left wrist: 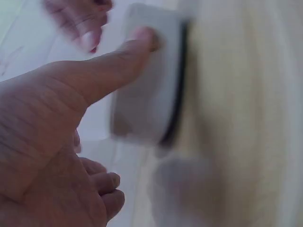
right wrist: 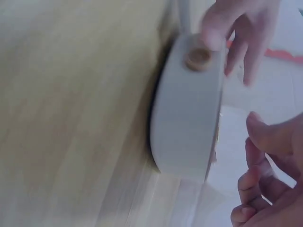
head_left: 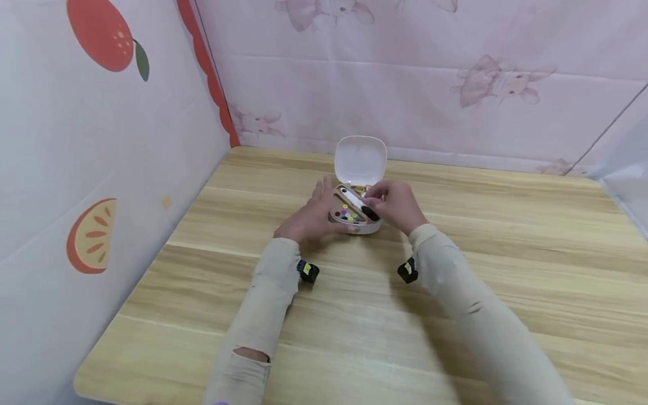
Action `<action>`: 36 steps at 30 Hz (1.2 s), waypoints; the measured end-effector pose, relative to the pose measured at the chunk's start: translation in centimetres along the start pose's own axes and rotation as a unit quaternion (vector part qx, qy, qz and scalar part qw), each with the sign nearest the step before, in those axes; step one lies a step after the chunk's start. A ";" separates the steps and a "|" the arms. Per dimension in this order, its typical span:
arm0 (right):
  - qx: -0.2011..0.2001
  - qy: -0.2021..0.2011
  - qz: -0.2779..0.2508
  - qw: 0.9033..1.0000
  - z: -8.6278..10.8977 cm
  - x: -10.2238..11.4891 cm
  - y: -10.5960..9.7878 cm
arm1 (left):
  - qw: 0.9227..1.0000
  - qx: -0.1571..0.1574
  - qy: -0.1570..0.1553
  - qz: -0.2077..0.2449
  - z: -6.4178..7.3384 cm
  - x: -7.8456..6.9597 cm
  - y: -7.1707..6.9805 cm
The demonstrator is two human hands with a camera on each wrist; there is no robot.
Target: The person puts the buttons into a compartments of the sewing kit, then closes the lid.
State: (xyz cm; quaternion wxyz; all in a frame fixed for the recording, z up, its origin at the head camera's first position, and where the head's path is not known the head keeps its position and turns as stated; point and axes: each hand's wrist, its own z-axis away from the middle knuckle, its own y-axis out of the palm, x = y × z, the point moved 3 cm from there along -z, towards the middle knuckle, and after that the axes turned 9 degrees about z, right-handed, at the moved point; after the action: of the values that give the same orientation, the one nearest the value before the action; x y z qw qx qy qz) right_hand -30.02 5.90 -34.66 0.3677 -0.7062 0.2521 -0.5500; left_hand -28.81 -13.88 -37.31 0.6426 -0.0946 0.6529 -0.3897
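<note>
A small white sewing box [head_left: 368,229] stands on the table with its lid [head_left: 360,160] raised. Colourful buttons [head_left: 348,214] fill its front compartment. A white tool with a black end [head_left: 351,197] lies diagonally across the middle. My left hand [head_left: 314,216] is at the box's left side, its straight thumb [left wrist: 118,64] touching the front wall near a round brown catch [right wrist: 198,59]. My right hand [head_left: 397,205] is over the box's right side, thumb and forefinger tips close together beside the tool. I cannot tell whether something small is between those fingertips.
The wooden table [head_left: 324,337] reaches a pink printed cloth [head_left: 405,95] behind and a white fruit-print cloth [head_left: 50,169] on the left. Small black wrist cameras [head_left: 307,271] are worn on both arms. Yellow items [head_left: 360,189] sit in the box's rear compartment.
</note>
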 end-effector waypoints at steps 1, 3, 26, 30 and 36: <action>-0.012 0.014 -0.012 1.000 -0.1 -0.4 -0.3 | 1.000 -0.012 0.004 0.006 0.0 0.0 -0.5; -0.036 0.051 -0.055 0.997 -0.3 -1.3 -0.7 | 0.999 -0.041 0.014 0.025 0.0 0.2 -1.4; 0.043 0.168 -0.616 0.768 -1.3 -4.5 -0.3 | 0.872 -0.135 -0.103 0.459 -5.7 -0.7 0.1; 0.057 0.153 -0.601 0.782 -1.3 -4.3 -0.2 | 0.887 -0.142 -0.074 0.434 -5.8 -1.3 0.2; 0.062 0.138 -0.584 0.798 -1.4 -4.2 0.0 | 0.898 -0.140 -0.024 0.417 -5.9 -2.0 0.2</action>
State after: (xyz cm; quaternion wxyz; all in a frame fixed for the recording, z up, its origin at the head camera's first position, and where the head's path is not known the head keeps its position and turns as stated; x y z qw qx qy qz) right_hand -32.51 8.70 -36.97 -0.0190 -0.6117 -0.1943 -0.7666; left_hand -33.79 -10.25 -36.68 0.7420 0.0882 0.6644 0.0116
